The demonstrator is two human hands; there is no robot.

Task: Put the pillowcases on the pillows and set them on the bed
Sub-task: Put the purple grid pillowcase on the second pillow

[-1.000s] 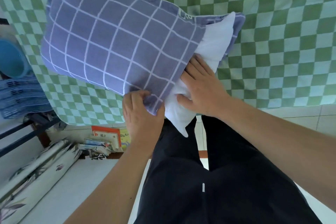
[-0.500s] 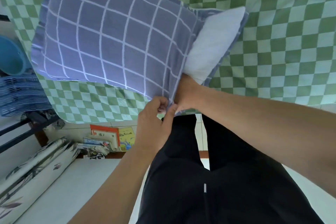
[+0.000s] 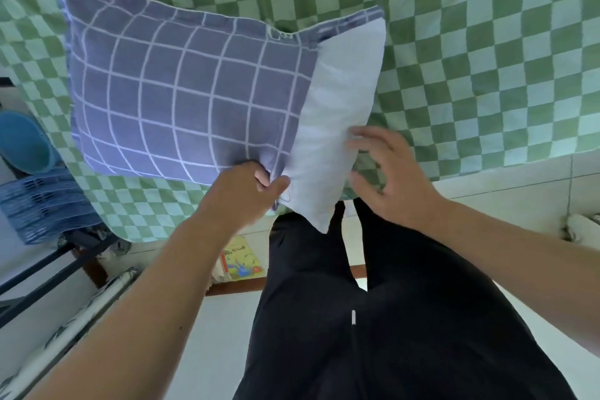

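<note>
Green checked bed behind half-cased pillow; left hand pinching pillowcase hem, right hand loose, fingertips blurred

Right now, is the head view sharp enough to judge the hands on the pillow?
Head view: the right hand is motion-blurred, its contact with the pillow unclear; the left hand gripping the pillowcase is softer but readable; wide-angle bending at the edges; even daylight, no glare.

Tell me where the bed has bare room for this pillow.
The checked bedspread lies bare right of the white pillow and beyond its far edge. The near edge is crowded: left hand grips the pillowcase, right hand hovers there.
</note>
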